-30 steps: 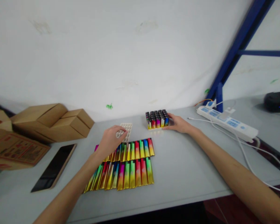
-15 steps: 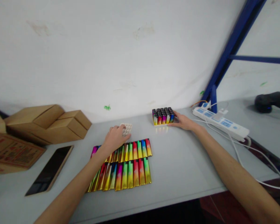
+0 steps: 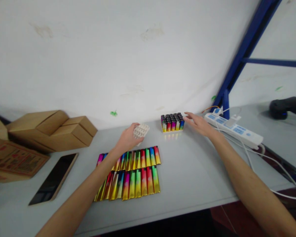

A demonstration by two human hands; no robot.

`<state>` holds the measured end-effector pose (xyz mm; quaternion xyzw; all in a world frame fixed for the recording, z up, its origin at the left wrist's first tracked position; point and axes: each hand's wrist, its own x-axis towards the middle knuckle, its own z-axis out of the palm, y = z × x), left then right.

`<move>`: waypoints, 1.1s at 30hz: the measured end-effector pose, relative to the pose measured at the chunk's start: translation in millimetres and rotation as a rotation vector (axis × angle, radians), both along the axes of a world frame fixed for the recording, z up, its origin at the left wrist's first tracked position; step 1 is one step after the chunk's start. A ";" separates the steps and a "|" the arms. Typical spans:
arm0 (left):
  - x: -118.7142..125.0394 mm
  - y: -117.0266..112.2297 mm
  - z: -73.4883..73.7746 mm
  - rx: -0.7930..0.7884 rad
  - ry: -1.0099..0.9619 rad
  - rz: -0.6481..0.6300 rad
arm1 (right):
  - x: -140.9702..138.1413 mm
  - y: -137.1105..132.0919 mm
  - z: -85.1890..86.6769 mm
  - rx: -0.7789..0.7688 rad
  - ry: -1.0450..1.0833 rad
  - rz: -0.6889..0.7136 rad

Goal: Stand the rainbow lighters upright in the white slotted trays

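My left hand (image 3: 128, 139) grips a small white tray with rows of holes (image 3: 141, 131), tilted and raised off the table. Below that hand, two rows of colourful lighters (image 3: 140, 182) lie flat side by side, partly covered by my left forearm. Against the wall stands a block of upright lighters with black tops (image 3: 172, 122), packed in a pale tray. My right hand (image 3: 198, 124) is just right of this block, fingers apart and holding nothing.
Brown cardboard boxes (image 3: 49, 131) are piled at the left, with a dark tablet-like device (image 3: 54, 177) in front of them. A white power strip (image 3: 234, 130) with cables lies at the right beside a blue metal frame (image 3: 246, 52). A black device (image 3: 278, 109) sits farther right.
My left hand has lifted the white tray from the table and moved it right, tilting it. My right hand has let go of the upright lighter block and drawn slightly right.
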<state>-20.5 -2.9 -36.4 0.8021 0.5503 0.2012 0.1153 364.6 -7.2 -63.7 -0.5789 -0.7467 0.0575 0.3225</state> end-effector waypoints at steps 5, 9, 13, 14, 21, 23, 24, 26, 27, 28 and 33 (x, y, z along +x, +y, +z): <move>-4.8 0.3 2.2 -0.024 0.008 -0.218 | -3.8 -7.7 20.9 0.229 -0.009 -0.189; -1.2 4.6 0.9 -0.116 0.015 -0.311 | -22.4 -20.7 29.8 0.284 -0.037 -0.126; 4.1 11.2 -1.1 -0.122 -0.042 -0.423 | -60.6 -32.0 21.2 0.243 -0.069 0.131; 5.2 11.8 -0.9 -0.110 -0.051 -0.443 | -71.5 -33.4 16.5 0.209 -0.074 0.207; 14.0 -29.8 11.4 0.074 -0.185 -0.260 | -120.6 -32.7 -17.7 0.114 -0.106 0.480; 19.7 -52.7 12.9 0.095 -0.124 -0.311 | -123.4 -30.7 -25.5 0.102 -0.096 0.480; 23.2 -63.2 12.3 0.098 -0.072 -0.368 | -123.6 -29.6 -29.1 0.098 -0.089 0.487; 30.5 -79.4 8.4 0.092 0.031 -0.466 | -123.2 -27.3 -35.2 0.085 -0.088 0.513; 34.1 -84.3 5.7 0.086 0.074 -0.491 | -122.9 -26.4 -37.4 0.077 -0.091 0.524; 37.3 -87.2 2.8 0.081 0.108 -0.502 | -122.6 -25.8 -38.8 0.070 -0.094 0.531; 46.5 -82.2 -6.5 0.078 0.165 -0.480 | -122.4 -25.6 -38.4 0.065 -0.114 0.537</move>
